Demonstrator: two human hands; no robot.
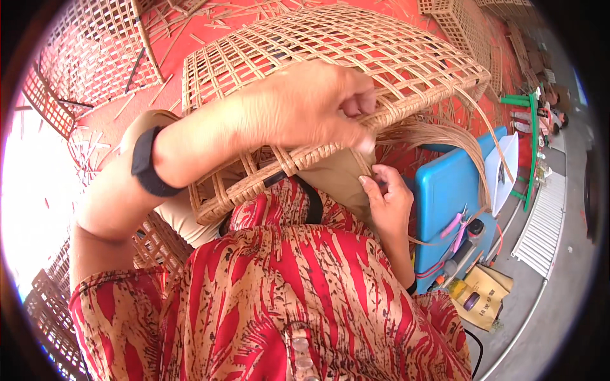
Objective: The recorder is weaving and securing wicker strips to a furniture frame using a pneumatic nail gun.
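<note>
An open-lattice wicker basket (pixel 330 38) lies across my lap, its wrapped rim running towards me. My left hand (pixel 311 105) reaches over that rim, fingers curled and thumb pressed down on the wrapped edge. Just below and to the right, my right hand (pixel 389 198) is closed, thumb against fingertips, on a thin cane strand (pixel 364 164) that leads up to the rim. Whether the left fingers also pinch the strand is hidden. A loose bundle of cane strands (pixel 445 135) hangs to the right of the rim.
At my right stand a blue stool (pixel 445 184), pink-handled cutters (pixel 452 225), a dark bottle (pixel 473 230) and a yellow-brown paper bag (pixel 486 295). Other woven frames (pixel 95 51) stand at the far left. Cane scraps litter the red floor (pixel 171 41). A green frame (pixel 532 146) stands farther right.
</note>
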